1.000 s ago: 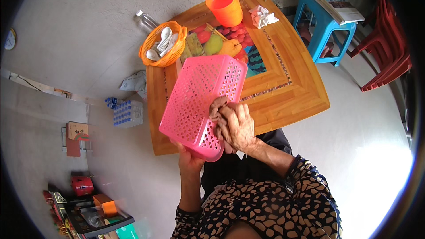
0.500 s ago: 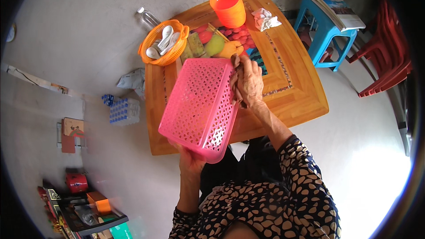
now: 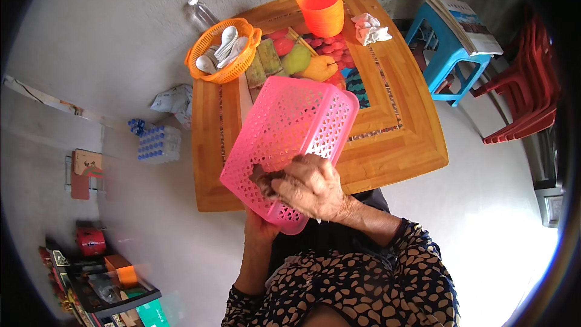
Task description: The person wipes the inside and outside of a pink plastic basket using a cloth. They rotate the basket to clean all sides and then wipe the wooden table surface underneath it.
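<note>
A pink plastic basket (image 3: 284,115) with small cut-out holes is held tilted above the near edge of the wooden table (image 3: 417,139). My left hand (image 3: 261,225) grips its lower end from beneath; the basket hides most of those fingers. My right hand (image 3: 311,189) is closed on a brown cloth (image 3: 261,180), which presses against the basket's lower part. Beyond the basket, an orange colander (image 3: 233,72) holds several white spoons (image 3: 227,41). A stack of orange bowls (image 3: 321,9) stands at the table's far side, beside a crumpled white tissue (image 3: 370,29).
A clear bottle (image 3: 203,13) lies past the table's far left. Bottled water packs (image 3: 158,145) and a grey bag (image 3: 174,104) are on the floor at left. At right stand a blue stool (image 3: 451,63) bearing magazines (image 3: 466,24) and stacked red chairs (image 3: 526,91).
My right hand has moved with the cloth from the basket's far right corner down to its lower part, nearer me. The basket has turned somewhat, showing more of its right side.
</note>
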